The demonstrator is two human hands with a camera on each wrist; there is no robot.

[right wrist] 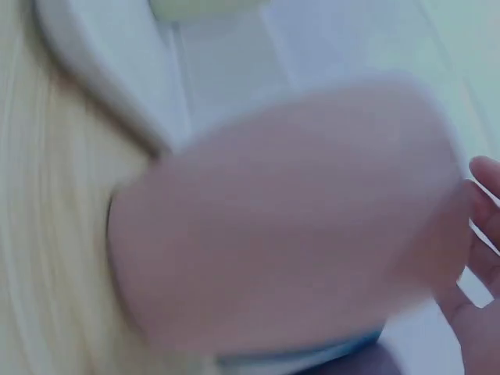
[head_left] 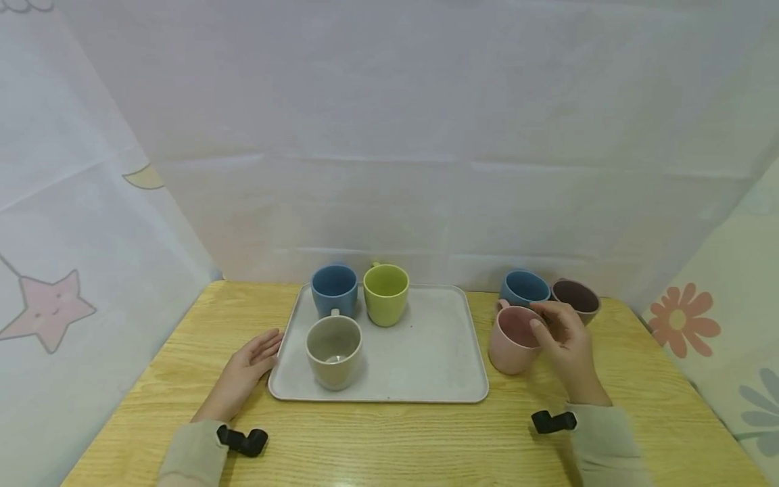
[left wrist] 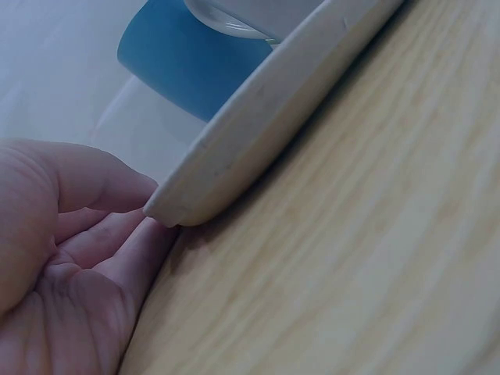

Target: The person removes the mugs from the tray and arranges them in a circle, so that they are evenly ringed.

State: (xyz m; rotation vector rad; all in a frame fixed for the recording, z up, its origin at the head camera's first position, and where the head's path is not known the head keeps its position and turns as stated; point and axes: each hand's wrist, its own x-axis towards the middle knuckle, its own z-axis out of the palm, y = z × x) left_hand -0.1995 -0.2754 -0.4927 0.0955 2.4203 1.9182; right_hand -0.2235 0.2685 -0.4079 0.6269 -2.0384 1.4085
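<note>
In the head view, my right hand (head_left: 566,341) is at the right side of a pink mug (head_left: 510,352), thumb and fingers loosely bent by its rim. The right wrist view shows this mug (right wrist: 289,226) large and blurred, with fingers (right wrist: 488,203) at its rim; whether they touch it is unclear. My left hand (head_left: 246,368) lies beside a pale tray (head_left: 426,358), fingertips against its left edge. On the tray stand a blue mug (head_left: 333,287), a green mug (head_left: 386,297) and a beige mug (head_left: 333,358), all upright.
Behind the pink mug are another blue mug (head_left: 523,289) and a dark brown mug (head_left: 575,301), near the table's back right corner. The wooden table (head_left: 365,446) meets a white cloth backdrop (head_left: 389,169), with printed cloth at both sides.
</note>
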